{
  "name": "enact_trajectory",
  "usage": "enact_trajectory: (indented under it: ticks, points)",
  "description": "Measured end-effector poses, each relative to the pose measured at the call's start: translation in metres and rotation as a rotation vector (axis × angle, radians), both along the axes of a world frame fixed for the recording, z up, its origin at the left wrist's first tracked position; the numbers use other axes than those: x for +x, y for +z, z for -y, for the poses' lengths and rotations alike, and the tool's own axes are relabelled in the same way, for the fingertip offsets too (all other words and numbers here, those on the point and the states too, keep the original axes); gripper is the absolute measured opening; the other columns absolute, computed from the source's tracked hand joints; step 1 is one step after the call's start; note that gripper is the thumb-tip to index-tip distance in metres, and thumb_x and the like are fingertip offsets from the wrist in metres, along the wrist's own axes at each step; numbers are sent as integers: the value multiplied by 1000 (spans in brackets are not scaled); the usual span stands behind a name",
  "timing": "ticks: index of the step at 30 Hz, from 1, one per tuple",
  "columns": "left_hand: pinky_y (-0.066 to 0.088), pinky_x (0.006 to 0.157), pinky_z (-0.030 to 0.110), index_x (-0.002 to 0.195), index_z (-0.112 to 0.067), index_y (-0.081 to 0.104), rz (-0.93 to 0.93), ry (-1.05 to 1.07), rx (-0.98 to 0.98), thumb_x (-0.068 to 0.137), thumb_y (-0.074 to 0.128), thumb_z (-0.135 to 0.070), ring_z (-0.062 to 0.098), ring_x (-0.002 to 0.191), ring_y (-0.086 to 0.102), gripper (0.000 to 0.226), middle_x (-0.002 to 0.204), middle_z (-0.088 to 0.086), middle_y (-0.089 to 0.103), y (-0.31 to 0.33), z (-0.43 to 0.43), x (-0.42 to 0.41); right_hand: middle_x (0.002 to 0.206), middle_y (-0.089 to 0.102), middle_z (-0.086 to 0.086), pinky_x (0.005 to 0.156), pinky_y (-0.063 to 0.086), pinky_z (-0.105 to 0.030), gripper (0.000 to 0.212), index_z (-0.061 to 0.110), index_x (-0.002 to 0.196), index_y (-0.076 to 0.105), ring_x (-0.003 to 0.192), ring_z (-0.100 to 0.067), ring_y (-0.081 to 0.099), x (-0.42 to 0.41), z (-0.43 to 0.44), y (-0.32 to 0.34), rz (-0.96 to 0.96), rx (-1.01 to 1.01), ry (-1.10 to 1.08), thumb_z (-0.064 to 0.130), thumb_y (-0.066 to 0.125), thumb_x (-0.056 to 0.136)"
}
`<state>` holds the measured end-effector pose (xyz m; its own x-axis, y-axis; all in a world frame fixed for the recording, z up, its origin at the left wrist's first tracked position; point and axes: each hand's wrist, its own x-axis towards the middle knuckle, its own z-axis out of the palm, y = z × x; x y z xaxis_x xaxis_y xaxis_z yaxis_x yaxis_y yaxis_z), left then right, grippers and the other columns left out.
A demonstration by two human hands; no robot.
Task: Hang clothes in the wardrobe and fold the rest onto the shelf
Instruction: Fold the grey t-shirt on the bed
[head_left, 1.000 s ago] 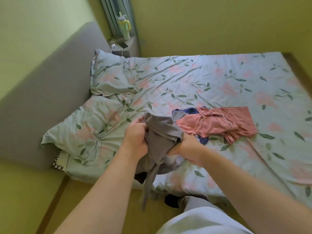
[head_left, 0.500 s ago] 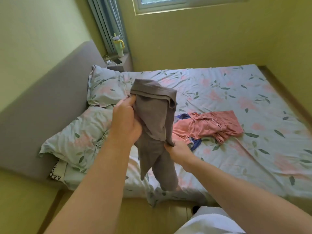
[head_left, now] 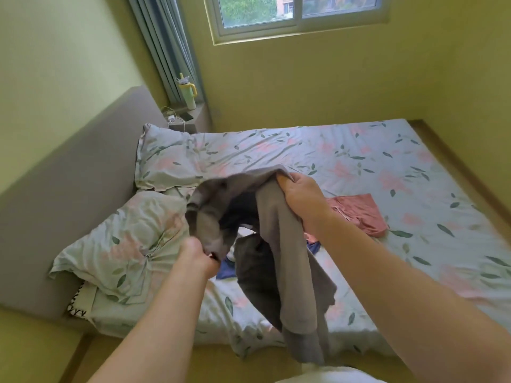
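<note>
Above the bed, the right hand and left hand both clutch the grey garment in curled fingers, its length hanging downward.

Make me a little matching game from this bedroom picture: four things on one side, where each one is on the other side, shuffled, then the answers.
Things:
1. grey garment
2. pink garment
3. pillow
4. cup

Places:
A. standing on the ledge by the curtain
B. gripped by the left hand and the right hand
C. lying on the sheet, mid-bed
D. against the headboard

Pairs: 1-B, 2-C, 3-D, 4-A
</note>
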<state>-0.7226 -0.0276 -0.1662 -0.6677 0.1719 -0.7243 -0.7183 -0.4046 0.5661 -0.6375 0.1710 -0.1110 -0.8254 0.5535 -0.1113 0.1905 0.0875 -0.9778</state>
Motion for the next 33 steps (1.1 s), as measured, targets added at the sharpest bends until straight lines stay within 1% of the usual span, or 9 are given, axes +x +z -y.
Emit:
enact_trajectory:
  ticks: [2,6,10,13,19,23,27,30,33]
  points:
    - [53,86,48,131,-12,62,131,-118,16,105,35,-42,37,94,64,48,91,21,75,-16,-17,14,99,70,-23,80,58,-49,49,0,103,68,87,-36,68,3,-19,12,-5,-45,-38,47,53,102]
    - [39,106,65,125,-3,61,178,-320,225,98,24,-69,48,116,58,80,127,28,64,-24,-64,40,90,72,-14,78,59,-36,44,9,95,71,81,-24,68,14,-47,22,24,-104,-63,48,52,103]
    - [48,102,62,138,0,47,22,-37,264,94,58,-56,49,118,60,72,135,28,57,-30,-105,26,97,72,-17,68,58,-27,43,9,96,69,76,-17,65,26,-80,28,28,-171,-101,47,51,103]
    - [51,101,49,130,-8,59,-91,15,55,99,54,-44,35,114,61,47,126,17,64,-32,-132,15,90,63,-8,61,49,-22,44,10,96,67,72,-14,58,35,-108,31,38,-164,-123,50,50,102]
    - [51,71,38,91,-8,58,-30,-706,-220,79,36,4,29,75,55,28,81,10,56,-25,-187,70,73,52,1,51,43,-20,39,16,84,58,63,-12,51,48,-155,31,8,-281,-188,50,51,102]
    - [58,79,40,110,-12,69,-296,-1098,-253,79,56,18,32,93,69,44,101,10,73,-14,-224,92,78,51,-5,62,42,-28,34,12,92,62,74,-21,52,52,-192,21,-59,-389,-277,43,54,102]
    - [63,79,46,119,-19,66,-447,-1047,-317,96,67,-8,30,102,73,26,112,10,75,-16,-263,87,68,56,-1,51,43,-26,41,10,94,65,58,-14,56,66,-235,4,-132,-552,-246,48,54,101]
    - [62,79,45,119,-12,67,-483,-877,-319,99,66,-21,26,92,74,22,105,14,76,-8,-297,80,94,65,-5,76,50,-32,70,2,130,59,87,-18,63,80,-261,-23,-177,-649,-42,61,63,91]
    - [61,64,31,116,-11,67,-495,-785,-235,102,60,-22,16,78,73,19,97,8,77,8,-333,77,126,70,-6,100,53,-43,69,20,138,57,119,-27,66,102,-280,-47,-52,-504,58,58,73,83]
